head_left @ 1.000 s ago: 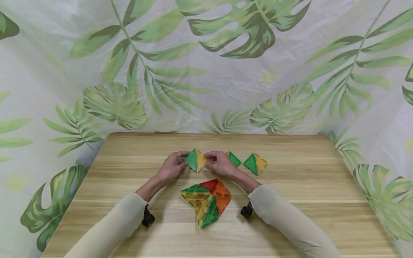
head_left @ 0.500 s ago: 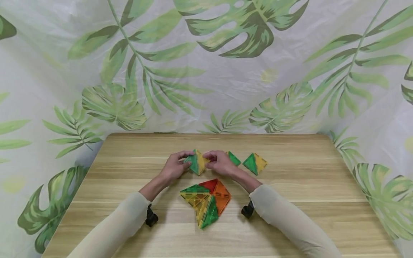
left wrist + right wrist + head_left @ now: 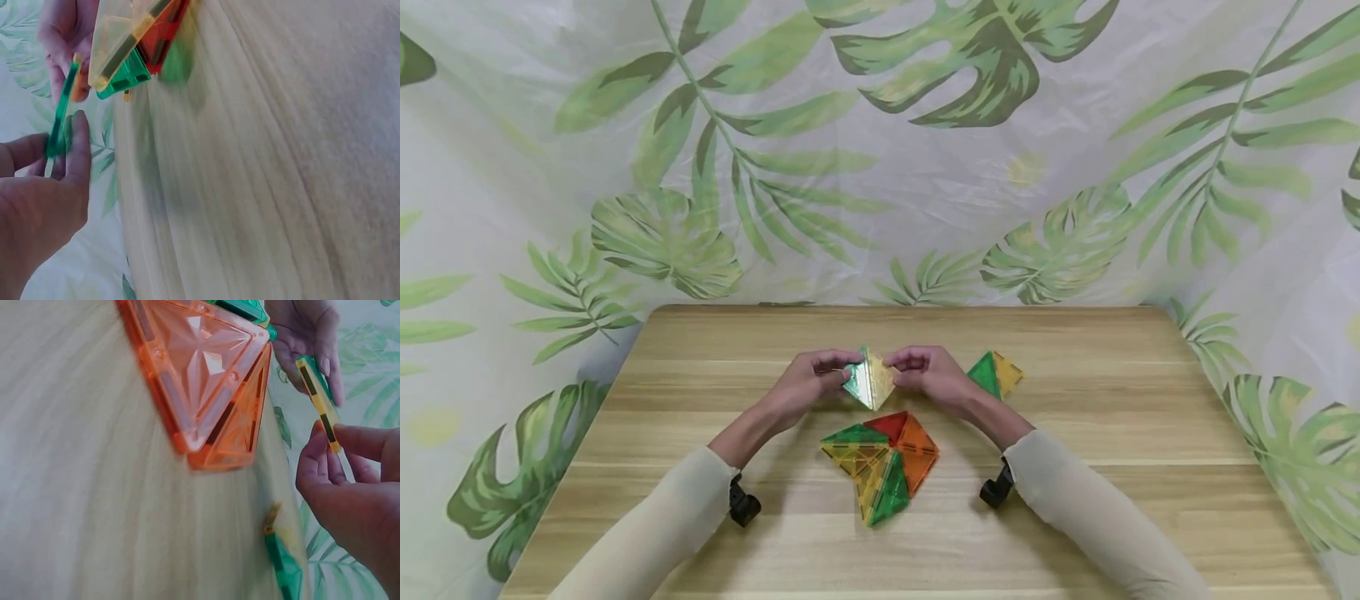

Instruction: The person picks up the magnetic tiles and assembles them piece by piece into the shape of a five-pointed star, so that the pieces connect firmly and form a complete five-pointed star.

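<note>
My left hand (image 3: 803,386) pinches a green triangular magnetic tile (image 3: 857,382) between thumb and fingers. Joined along one edge to it is a yellow triangular magnetic tile (image 3: 881,382), whose outer corner my right hand (image 3: 934,379) pinches. In both wrist views the green tile (image 3: 60,115) and the yellow tile (image 3: 320,403) are seen nearly edge-on, held up off the table. Closer to me stands a raised cluster of joined tiles: red (image 3: 887,426), orange (image 3: 917,450), green (image 3: 892,492) and yellow (image 3: 859,462).
Right of my right hand lies another joined pair, a green tile (image 3: 985,374) and a yellow tile (image 3: 1007,374). The wooden table (image 3: 1150,400) ends at a leaf-print cloth (image 3: 925,208) behind it.
The held pair has shifted right and tilted, with light now glinting off it. My right hand has moved right and now covers the middle green tile seen earlier. The cluster stays put.
</note>
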The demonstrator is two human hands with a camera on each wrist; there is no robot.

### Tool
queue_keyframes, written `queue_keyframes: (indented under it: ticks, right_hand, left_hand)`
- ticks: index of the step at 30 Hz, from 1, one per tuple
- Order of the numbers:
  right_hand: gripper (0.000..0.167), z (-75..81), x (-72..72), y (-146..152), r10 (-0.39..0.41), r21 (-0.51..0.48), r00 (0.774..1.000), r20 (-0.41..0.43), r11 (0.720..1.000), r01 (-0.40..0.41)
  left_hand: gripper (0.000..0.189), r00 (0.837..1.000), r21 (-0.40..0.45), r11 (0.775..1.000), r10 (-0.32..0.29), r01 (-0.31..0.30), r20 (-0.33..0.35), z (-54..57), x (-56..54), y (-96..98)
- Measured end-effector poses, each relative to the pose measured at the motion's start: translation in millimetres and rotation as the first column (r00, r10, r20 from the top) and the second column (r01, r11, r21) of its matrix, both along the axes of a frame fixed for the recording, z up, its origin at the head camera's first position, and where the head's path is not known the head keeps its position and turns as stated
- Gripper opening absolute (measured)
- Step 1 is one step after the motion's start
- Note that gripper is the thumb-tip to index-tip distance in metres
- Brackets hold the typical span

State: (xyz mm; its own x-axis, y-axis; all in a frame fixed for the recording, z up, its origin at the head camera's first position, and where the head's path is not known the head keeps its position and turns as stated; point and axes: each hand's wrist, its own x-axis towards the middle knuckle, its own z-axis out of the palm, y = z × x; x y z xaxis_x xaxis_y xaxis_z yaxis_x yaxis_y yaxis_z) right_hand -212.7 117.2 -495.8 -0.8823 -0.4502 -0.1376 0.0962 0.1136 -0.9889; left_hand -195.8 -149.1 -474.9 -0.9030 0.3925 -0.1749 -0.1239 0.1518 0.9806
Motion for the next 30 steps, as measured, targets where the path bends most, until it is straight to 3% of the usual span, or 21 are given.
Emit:
queue_keyframes:
  ticks: [8, 17, 22, 30]
  right_hand:
    - [0.033, -6.6, 5.9, 11.6, 0.056, -0.154, 0.983, 0.174, 0.988, -0.029]
    - [0.032, -12.2, 12.2, 15.5, 0.077, -0.235, 0.972, 0.224, 0.972, -0.023]
    - [0.033, -16.0, 14.0, 14.7, 0.069, -0.217, 0.978, 0.196, 0.976, -0.025]
    - [0.030, -22.9, 17.6, 13.5, 0.056, -0.049, 0.998, 0.038, 0.997, -0.054]
  left_hand:
    - [0.037, 0.992, 0.006, 0.993, -0.118, 0.118, 0.044, -6.6, 1.0, -5.8]
    - [0.036, 0.987, 0.018, 0.988, -0.154, 0.153, 0.053, -14.6, 0.3, 1.1]
    - [0.032, 0.987, -0.033, 0.986, -0.160, 0.160, 0.022, -20.7, -1.4, 5.5]
    - [0.030, 0.985, -0.040, 0.985, -0.167, 0.169, 0.046, -28.9, 1.8, 8.2]
